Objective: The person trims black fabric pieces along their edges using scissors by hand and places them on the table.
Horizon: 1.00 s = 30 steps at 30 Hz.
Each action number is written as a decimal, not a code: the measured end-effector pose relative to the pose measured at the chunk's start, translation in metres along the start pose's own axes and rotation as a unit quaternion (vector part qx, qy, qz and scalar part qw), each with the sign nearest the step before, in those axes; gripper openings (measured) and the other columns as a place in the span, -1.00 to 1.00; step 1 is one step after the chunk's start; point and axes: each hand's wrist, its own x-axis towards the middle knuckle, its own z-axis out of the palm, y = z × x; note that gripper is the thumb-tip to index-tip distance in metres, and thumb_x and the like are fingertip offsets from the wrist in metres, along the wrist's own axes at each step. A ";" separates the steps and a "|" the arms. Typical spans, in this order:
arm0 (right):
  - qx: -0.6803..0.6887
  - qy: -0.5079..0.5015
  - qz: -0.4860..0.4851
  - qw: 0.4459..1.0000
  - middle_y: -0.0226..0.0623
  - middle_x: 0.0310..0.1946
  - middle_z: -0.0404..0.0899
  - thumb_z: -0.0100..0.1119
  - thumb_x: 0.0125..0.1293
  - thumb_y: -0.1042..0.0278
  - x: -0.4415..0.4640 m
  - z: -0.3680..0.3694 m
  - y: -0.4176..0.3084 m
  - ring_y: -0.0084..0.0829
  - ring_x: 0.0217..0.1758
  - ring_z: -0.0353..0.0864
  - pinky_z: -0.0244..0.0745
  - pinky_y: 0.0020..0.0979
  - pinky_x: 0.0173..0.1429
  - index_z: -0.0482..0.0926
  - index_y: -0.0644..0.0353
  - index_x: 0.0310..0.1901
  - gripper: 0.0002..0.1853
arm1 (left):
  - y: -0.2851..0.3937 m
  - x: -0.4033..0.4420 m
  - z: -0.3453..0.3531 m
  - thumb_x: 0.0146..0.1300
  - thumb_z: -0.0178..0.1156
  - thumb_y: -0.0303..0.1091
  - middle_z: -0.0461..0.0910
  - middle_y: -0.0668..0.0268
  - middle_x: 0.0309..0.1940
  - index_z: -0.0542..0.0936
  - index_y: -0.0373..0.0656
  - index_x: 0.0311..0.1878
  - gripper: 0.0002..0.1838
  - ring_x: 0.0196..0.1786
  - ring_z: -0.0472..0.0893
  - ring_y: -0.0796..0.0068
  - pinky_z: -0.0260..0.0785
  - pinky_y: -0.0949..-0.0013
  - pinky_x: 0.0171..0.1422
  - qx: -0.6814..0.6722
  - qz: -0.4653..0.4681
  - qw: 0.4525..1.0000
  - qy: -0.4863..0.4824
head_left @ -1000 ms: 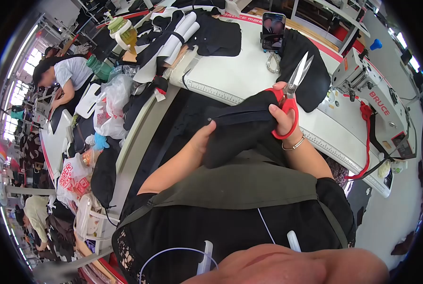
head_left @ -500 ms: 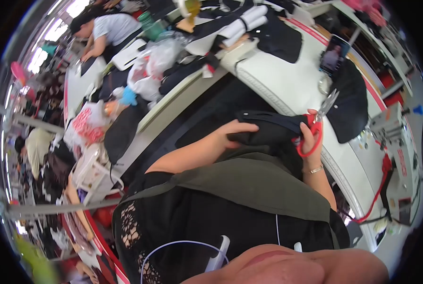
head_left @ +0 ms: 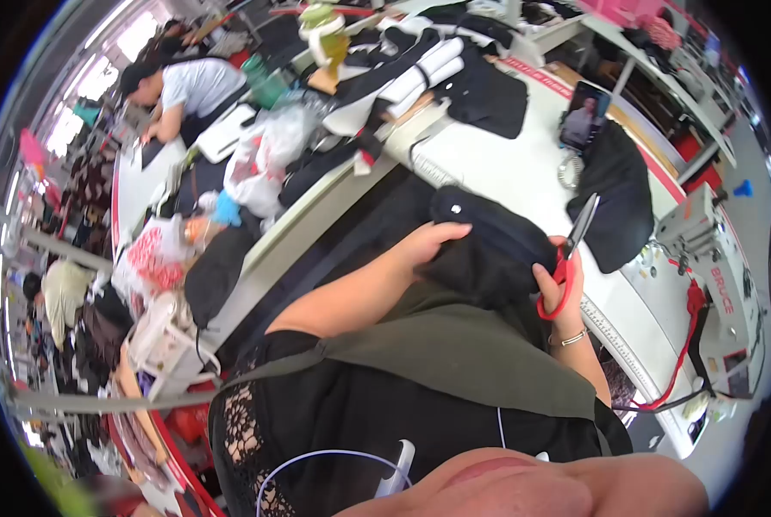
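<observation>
Two bare hands support one black fabric piece (head_left: 493,246) at the centre of the frame, in front of the torso. The left hand (head_left: 437,242) has its fingers closed on the left end, thumb on top; the other digits are partly hidden. The right hand (head_left: 568,280) has its fingers curled closed around the red-handled scissors (head_left: 560,293) and against the fabric's right edge. The blades lie close together and point to the upper right.

Handling: keep the fabric lightly tensioned between both grips and its folds aligned. Keep the blades together and directed away from the left fingers. Rotate the fabric with the left hand, so that the blade tips stay clear of the black cloth (head_left: 618,202) on the bench (head_left: 480,155).

Count, main items:
- Held fabric pieces: 1
- Scissors: 1
- Smartphones (head_left: 584,121), upper right of the frame: 1
- Sewing machines (head_left: 720,276), right side: 1
- Metal bracelets (head_left: 568,338), right wrist: 1
- White rolls (head_left: 420,77), upper centre: at least 2; overlap prevents an exact count.
</observation>
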 end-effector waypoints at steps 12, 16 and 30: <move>0.113 0.071 0.048 0.990 -0.28 -0.05 0.41 0.07 0.08 0.66 0.007 0.011 -0.004 -0.51 0.06 0.39 0.22 -0.49 0.21 0.32 0.30 0.05 -0.56 | -0.054 0.009 -0.049 0.27 0.09 -0.08 0.36 0.11 0.22 0.32 -0.24 0.25 -0.42 0.27 0.35 0.14 0.12 0.08 0.38 -0.234 -0.075 0.963 -0.113; 0.146 0.043 0.064 0.986 -0.29 -0.09 0.42 0.09 0.08 0.58 0.011 0.018 -0.004 -0.51 0.05 0.38 0.23 -0.47 0.20 0.31 0.29 0.08 -0.53 | -0.051 0.017 -0.017 0.15 0.02 -0.63 0.49 0.11 0.06 0.41 -0.32 0.13 -0.58 0.11 0.50 0.19 0.36 0.17 0.20 0.085 -0.014 0.993 0.076; 0.121 -0.003 0.033 0.992 -0.32 -0.10 0.46 0.15 0.14 0.60 0.009 0.033 -0.015 -0.58 0.00 0.42 0.34 -0.51 0.11 0.32 0.29 0.08 -0.56 | -0.019 0.017 0.034 0.33 0.05 -0.29 0.44 0.12 0.12 0.36 -0.30 0.15 -0.60 0.16 0.45 0.22 0.29 0.14 0.27 -0.109 -0.018 0.994 0.026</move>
